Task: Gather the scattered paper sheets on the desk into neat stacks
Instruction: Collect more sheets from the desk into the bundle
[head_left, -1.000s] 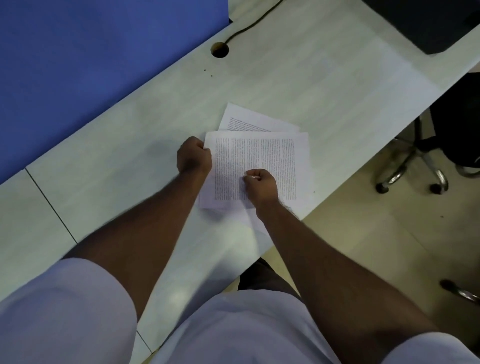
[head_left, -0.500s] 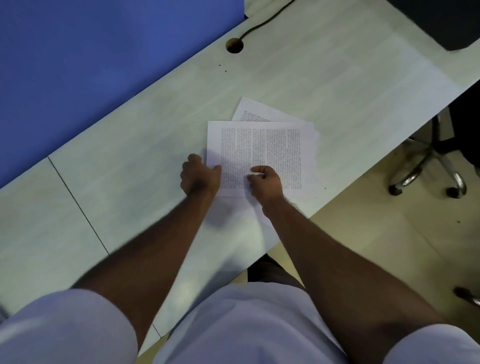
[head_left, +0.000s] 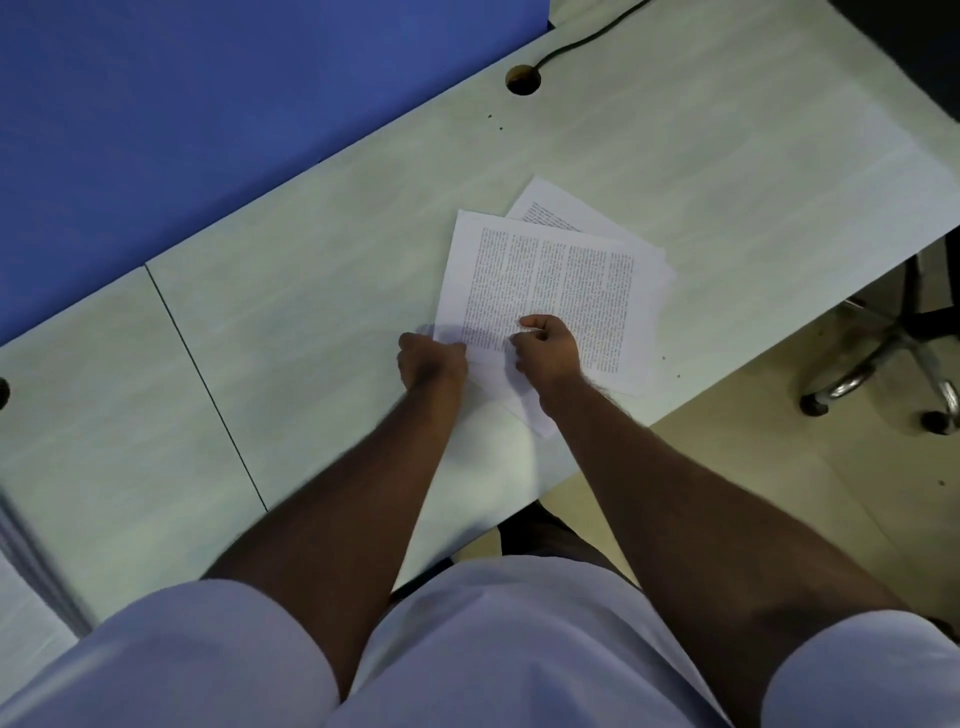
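you are working both hands along the near side of a loose pile of paper sheets on the desk, close to its front edge. your left hand is sitting lower now than half a second ago: it has slid from the left edge of the top printed sheet down to that sheet's near-left corner, where its curled fingers are closing on the corner; whether the grip takes in more than the top sheet, you cannot tell from here. your right hand is staying about where it was, knuckles bent, fingertips pinching or pressing the near margin of the same sheet.

the top sheet is now lying more skewed than before, its far-left corner pointing toward the blue partition. a second printed sheet is still poking out from under it at the far side, and blank corners of lower sheets are still sticking out toward the front edge of the desk, between your wrists.

so the pile is gathered in one place but not yet squared. judging by the grip, you are getting ready to lift or shuffle the near edges into line; the sheets fanned at the far and near sides are still needing to be drawn in.
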